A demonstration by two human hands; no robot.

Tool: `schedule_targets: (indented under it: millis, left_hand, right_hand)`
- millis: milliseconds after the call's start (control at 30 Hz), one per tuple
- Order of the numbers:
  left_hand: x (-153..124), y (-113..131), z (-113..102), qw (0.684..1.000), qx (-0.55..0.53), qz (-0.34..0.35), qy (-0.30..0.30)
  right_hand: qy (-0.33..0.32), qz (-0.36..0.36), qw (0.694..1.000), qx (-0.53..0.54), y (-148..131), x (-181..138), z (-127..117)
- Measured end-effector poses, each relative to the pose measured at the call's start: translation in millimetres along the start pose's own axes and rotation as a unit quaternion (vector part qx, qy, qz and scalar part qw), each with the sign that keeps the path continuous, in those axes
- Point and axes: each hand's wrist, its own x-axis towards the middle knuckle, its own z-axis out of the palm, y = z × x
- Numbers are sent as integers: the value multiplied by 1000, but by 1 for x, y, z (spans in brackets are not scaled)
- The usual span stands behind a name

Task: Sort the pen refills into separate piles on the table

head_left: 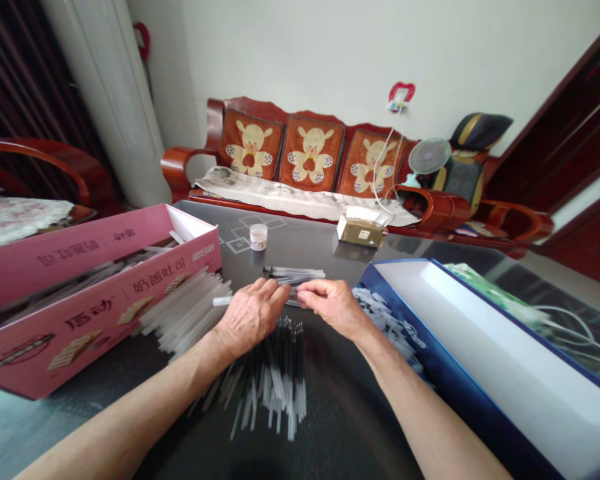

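Note:
My left hand (254, 308) is closed over a translucent plastic tube, and the tube's pale end (222, 301) sticks out to the left. Facing it, my right hand (334, 305) pinches thumb and forefinger together close to the left fingertips. What lies in that pinch is too small to make out. Just below the hands lies a fanned bundle of black-ink pen refills (294, 360) with clear ends. More refills (300, 273) lie crosswise just beyond my fingers. A pile of translucent tubes (190, 310) rests left of my left hand.
A pink box (145, 293) with tubes inside stands at the left. At the right is an open blue box (405, 327), with a heap of small translucent pieces (380, 313) along its near side. A small jar (259, 237) and a tissue box (362, 231) stand farther back on the dark table (340, 413).

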Motion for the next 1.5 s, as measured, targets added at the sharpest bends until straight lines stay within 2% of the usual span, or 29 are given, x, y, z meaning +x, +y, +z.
schedule_targets:
  millis: [100,200,367,433,500,600,667,733,800,933,1033,1133,1200,1267,1400,1500]
  left_hand:
    - [-1,-2,-4,999,6,-30,16]
    - [-1,-5,-4,998,18,-52,33]
    - [-2,-5,-2,998,25,-17,59]
    - [-2,-6,-3,998,19,0,55]
    - [-1,-8,-6,999,20,0,50]
    - [1,-14,-9,997,41,-29,51]
    - [2,-17,-10,996,52,-45,50]
    - [2,-18,-10,997,48,-38,55]
    - [3,-19,-9,997,26,-17,68]
    - [3,-18,-10,988,-50,-4,147]
    - [4,-17,-14,971,-118,-16,209]
    - [5,-15,-17,953,-184,-68,232]
    - [6,-14,-16,934,-241,-128,233]
    - [8,-15,-13,896,-318,-187,249]
    - [13,-20,-5,778,-490,-272,284]
    - [17,-22,-6,691,-589,-324,265]
  right_hand:
    - [-4,22,999,-28,4,2,-22]
    - [9,-10,995,-96,2,1,-32]
    - [1,-147,965,-217,-17,-7,-5]
    - [-19,-170,952,-254,-23,-9,3]
    - [-23,-162,946,-279,-24,-10,0]
    - [4,-110,935,-336,-22,-9,-19]
    - [-4,-49,930,-363,-22,-10,-31]
    - [-63,25,934,-352,-25,-13,-37]
    - [-149,95,931,-319,-29,-17,-35]
    - [-270,199,916,-221,-31,-22,-23]
    - [-288,232,915,-161,-25,-21,-21]
    - [-285,246,910,-173,-19,-19,-22]
    - [-307,252,901,-172,-19,-19,-20]
    - [-342,251,892,-155,-21,-20,-13]
    - [-386,246,882,-114,-28,-23,2]
    - [-383,243,886,-91,-28,-24,3]
